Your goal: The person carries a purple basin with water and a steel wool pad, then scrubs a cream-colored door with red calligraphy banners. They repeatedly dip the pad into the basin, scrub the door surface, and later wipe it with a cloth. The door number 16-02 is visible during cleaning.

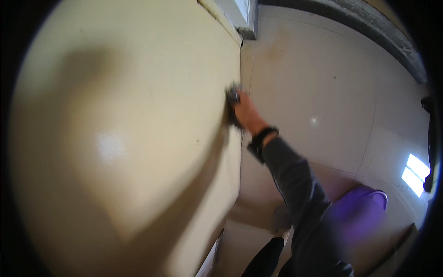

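My right hand (247,112) reaches out to the pale yellow wall (155,86), low down near where it meets the floor. In its fingers is a dark grey pad or cloth (233,95), pressed against the wall or very close to it. Motion blur hides what exactly the pad is. A black band (265,135) circles the wrist, below a dark grey sleeve (294,176). My left hand is out of view.
A purple plastic container (360,211), partly blurred, stands on the tiled floor (308,69) right of my arm. My shod foot (282,216) is near the wall. A grey raised edge (377,24) curves across the far side. Shadows fall over the wall.
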